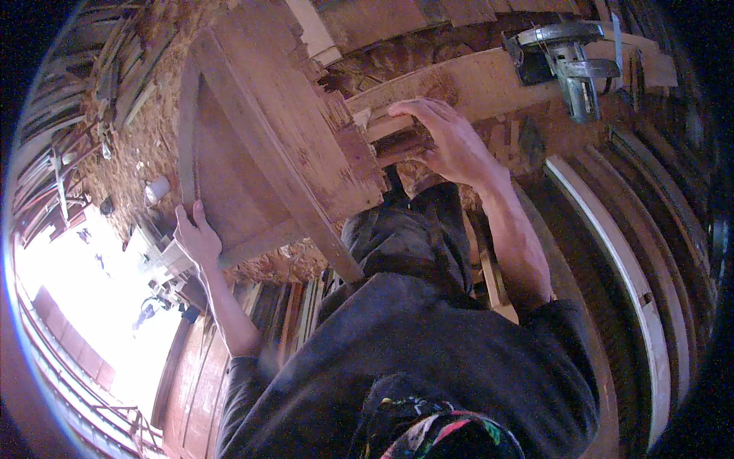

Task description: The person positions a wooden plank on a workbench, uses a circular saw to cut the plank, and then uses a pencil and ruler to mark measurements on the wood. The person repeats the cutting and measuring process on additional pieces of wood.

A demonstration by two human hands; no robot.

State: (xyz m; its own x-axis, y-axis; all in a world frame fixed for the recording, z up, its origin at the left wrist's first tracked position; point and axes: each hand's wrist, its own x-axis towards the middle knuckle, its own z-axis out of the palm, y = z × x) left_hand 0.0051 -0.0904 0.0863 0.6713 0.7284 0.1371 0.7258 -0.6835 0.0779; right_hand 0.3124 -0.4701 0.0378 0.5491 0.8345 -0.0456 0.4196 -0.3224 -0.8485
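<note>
A brown wooden panel with raised frame strips lies tilted in front of me, its near end close to my waist. My left hand grips its left frame edge, thumb and fingers closed on the wood. Along the panel's right side runs a plywood board with a splintered right edge. Just right of that rough edge, my right hand hovers with curved fingers, the thumb apart, and nothing visible between them. Whether its fingertips touch the wood behind cannot be made out.
A grey metal tool with a round plate stands at the far right on a long board. Long planks lean on my right. A white cylindrical object sits left of the panel, with scrap strips beyond.
</note>
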